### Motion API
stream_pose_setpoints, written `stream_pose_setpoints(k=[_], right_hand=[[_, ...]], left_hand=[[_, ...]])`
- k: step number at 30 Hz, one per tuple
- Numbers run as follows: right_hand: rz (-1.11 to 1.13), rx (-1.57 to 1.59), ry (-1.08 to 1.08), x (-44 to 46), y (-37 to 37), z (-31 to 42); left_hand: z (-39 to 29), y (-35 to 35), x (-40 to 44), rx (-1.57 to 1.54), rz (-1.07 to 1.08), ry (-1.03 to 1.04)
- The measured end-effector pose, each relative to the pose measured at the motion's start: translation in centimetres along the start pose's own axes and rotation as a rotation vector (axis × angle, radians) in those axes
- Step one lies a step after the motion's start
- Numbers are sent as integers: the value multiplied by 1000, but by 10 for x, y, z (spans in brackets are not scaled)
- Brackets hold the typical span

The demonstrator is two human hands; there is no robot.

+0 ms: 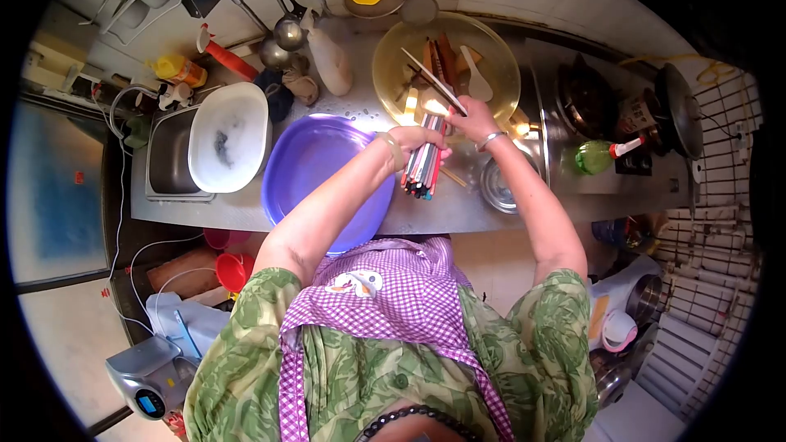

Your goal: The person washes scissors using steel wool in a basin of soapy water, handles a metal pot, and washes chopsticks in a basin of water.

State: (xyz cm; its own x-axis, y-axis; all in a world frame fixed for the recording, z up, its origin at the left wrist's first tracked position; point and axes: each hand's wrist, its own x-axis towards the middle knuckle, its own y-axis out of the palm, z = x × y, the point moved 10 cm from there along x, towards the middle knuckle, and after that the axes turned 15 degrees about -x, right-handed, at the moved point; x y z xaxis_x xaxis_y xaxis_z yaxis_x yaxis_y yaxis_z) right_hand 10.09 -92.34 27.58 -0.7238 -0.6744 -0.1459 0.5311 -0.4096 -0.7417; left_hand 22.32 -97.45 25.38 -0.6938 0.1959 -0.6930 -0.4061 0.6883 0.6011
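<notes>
My left hand (416, 141) is closed around a thick bundle of chopsticks (421, 170), mostly dark with some pale and reddish ones. Just to its right, my right hand (475, 120) pinches a few longer chopsticks (434, 80), one pale and the others dark, slanting up to the left. These reach over a large translucent yellow bowl (386, 65). Inside the bowl lie a white rice spoon (478, 80) and brown wooden pieces (444, 57). Beneath my left forearm sits a purple basin (299, 168). A clear glass bowl (497, 184) stands below my right wrist.
A white basin (232, 143) with a little water rests over the steel sink (168, 155) at left. A white bottle (332, 61) and hanging ladles (288, 33) are behind. On the right are a gas stove (585, 98) and a green spray bottle (594, 158).
</notes>
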Motion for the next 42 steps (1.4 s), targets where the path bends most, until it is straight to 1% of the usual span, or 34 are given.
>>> stream_pose_setpoints(k=[2, 3, 4, 5, 6, 8, 9, 12, 13, 15, 17, 19, 20, 22, 23, 24, 25, 26, 27, 28, 29, 30, 31, 34, 37, 39, 41, 42], right_hand=[[-28, -48, -72, 16, 5, -13], [-81, -58, 9, 22, -5, -18], [-170, -99, 45, 33, -23, -22], [-258, -139, 82, 44, -44, -30], [-344, -177, 124, 43, -61, -32], [-184, -77, 158, 41, -59, -26], [-107, -27, 169, 42, -55, -20], [87, -36, -181, 27, -3, 25], [67, -12, -172, 20, -3, 33], [27, 39, -150, 4, -16, 63], [-102, -257, -167, 18, -23, 42], [-303, -291, 32, 47, -48, -9], [-429, -172, 243, 57, -66, -48], [-435, -414, 227, 68, -89, -69], [-380, -453, 353, 63, -90, -77], [-368, -238, 384, 66, -79, -95], [-349, -27, 411, 69, -57, -119], [-278, 217, 404, 60, -44, -109], [-142, 472, 373, 44, -33, -80], [7, 664, 344, 25, -26, -49], [120, 757, 318, 10, -13, -27], [199, 788, 293, -5, -3, -9], [242, 774, 290, -16, 9, 1], [137, 392, 172, -18, 38, 0], [-27, 174, 16, -28, 48, 19], [-99, 13, -157, -48, 31, 63], [-72, 73, -78, -68, 25, 82], [14, 129, -24, -72, 34, 80]], left_hand=[[4, -5, -3, 29, 14, -9], [6, -6, -8, 14, 40, -21], [7, -6, -13, -2, 68, -31], [-2, -2, -24, 55, 72, 26], [4, -7, -23, 28, 100, 11], [9, -15, -20, -18, 160, -11], [9, -19, -22, -61, 136, -2], [10, -25, -16, -74, 122, -54], [7, -26, -16, -24, 97, -39], [3, -21, -20, -30, 85, -48], [3, -20, -24, -34, 92, -44], [4, -18, -33, -29, 123, -25], [8, -19, -34, -34, 161, -33], [12, -21, -37, -35, 236, -54], [-3, -10, -58, 56, 168, 36], [-3, -16, -51, 46, 158, 78], [-3, -24, -43, -55, 134, 77], [-5, -21, -45, -162, 112, 75], [-6, -28, -31, -236, 137, 74], [-15, -27, -28, -268, 109, 108], [-23, -24, -25, -300, 78, 143], [-29, -22, -24, -329, 48, 177], [-38, -19, -25, -333, 71, 251], [-47, -28, -13, -361, 136, 339], [-48, -29, -26, -333, 27, 457], [-43, -32, -27, -326, -30, 495], [-38, -35, -36, -318, -103, 500], [-36, -37, -40, -314, -139, 498]])
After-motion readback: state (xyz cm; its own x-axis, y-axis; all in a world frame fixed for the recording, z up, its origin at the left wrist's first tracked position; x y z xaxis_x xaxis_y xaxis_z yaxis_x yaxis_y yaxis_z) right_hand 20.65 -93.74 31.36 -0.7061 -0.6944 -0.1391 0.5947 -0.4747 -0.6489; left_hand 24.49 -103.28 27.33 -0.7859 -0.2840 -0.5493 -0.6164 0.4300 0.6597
